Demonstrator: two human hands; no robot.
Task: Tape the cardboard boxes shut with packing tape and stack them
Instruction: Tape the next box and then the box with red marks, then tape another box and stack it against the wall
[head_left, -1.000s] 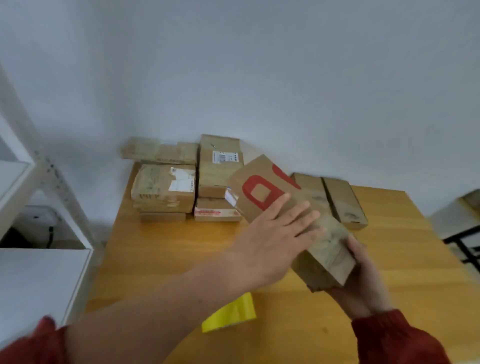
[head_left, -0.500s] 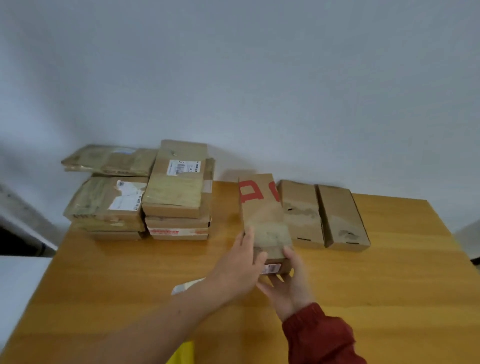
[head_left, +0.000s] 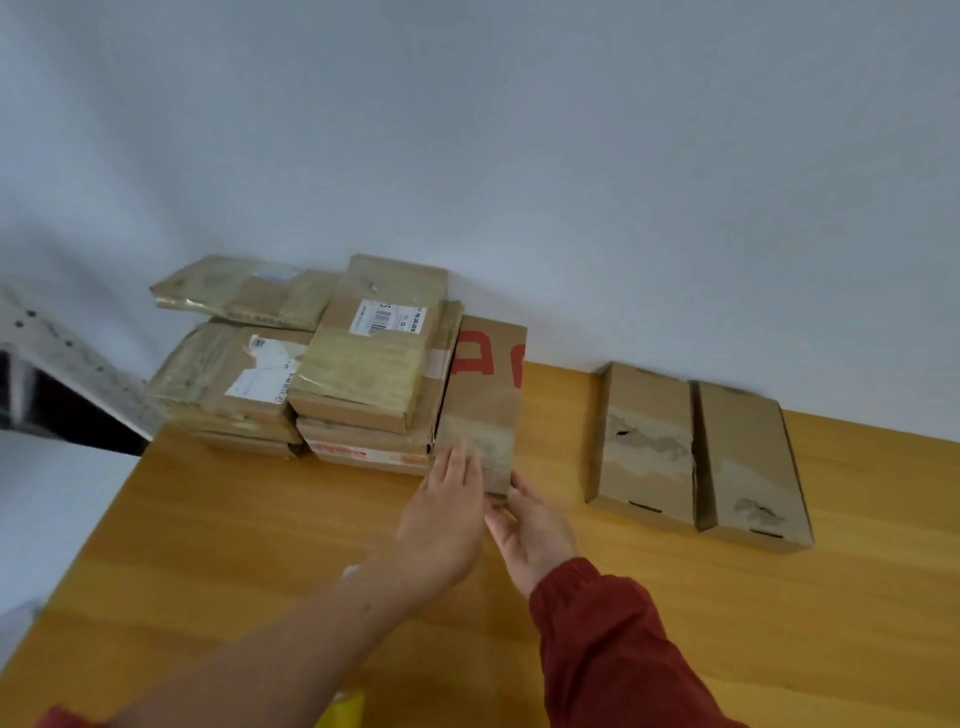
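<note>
- A cardboard box with red lettering (head_left: 480, 400) now lies flat on the wooden table (head_left: 675, 597), its long side pressed against a stack of taped boxes (head_left: 363, 364) by the wall.
- A second ago the person held this box tilted in the air above the middle of the table. Half a second ago it lay flat just beside the pair of boxes on the right. It has since slid left to the stack.
- The left hand (head_left: 441, 525) rests flat on the box's near end, fingers straight.
- The right hand (head_left: 535, 530), in a red sleeve, touches the near end with outstretched fingers and does not grip it.
- Two plain boxes (head_left: 644, 436) lie side by side, well apart to the right.
- Something yellow (head_left: 343, 709) shows at the bottom edge; I cannot tell what it is.
- This box seems finished and put with the others; the two on the right probably come next.
</note>
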